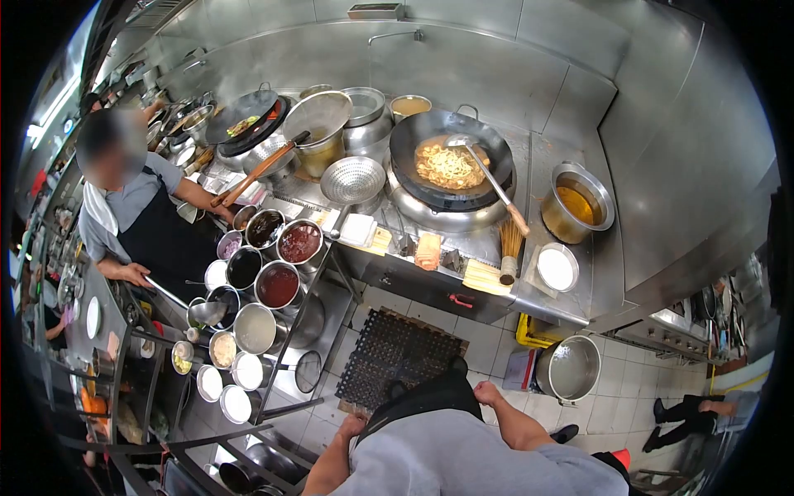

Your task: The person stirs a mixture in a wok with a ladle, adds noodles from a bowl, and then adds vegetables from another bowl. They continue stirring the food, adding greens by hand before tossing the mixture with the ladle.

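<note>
- Upper centre: pale strips (448, 168), apparently mid-cooking, sit in brown liquid in a round black wok (403, 154), a wooden-handled steel ladle (491, 177) across its rim.
- Lower centre: left hand (352, 426) and right hand (488, 393) curl, seemingly empty; gripping the ladle calls for reaching forward.

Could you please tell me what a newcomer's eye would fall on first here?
Probably the big black wok on the range, with pale food in brown liquid and a ladle resting in it. Next, left of the wok, the cluster of sauce pots, some red, some dark, beside a co-worker in a dark apron.
</note>
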### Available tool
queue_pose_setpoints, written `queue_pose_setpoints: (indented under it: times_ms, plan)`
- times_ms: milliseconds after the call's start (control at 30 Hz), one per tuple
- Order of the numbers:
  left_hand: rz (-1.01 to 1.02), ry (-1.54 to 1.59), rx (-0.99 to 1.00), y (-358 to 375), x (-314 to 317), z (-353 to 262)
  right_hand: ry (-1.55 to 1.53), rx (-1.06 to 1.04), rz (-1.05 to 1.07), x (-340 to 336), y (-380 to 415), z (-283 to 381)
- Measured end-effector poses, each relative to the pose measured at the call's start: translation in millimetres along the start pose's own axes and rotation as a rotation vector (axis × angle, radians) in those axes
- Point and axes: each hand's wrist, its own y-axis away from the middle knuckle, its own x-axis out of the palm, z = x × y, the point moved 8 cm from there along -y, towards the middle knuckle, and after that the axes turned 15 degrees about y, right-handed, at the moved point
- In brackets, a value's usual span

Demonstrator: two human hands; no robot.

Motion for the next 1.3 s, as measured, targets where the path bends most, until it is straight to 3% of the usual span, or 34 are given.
queue_pose_setpoints:
  times_ms: [433,533,1300]
  plan:
    - [-0.013,0.09,-0.069,10,-1,-3,0.031,0.039,0.004,-6,9,5]
    - [-0.003,0.037,0.023,7,0,-5,0.059,0.027,0.012,1,1,0]
    - [0.007,0.031,-0.006,7,8,4,0.009,-0.038,0.008,6,-5,-4]
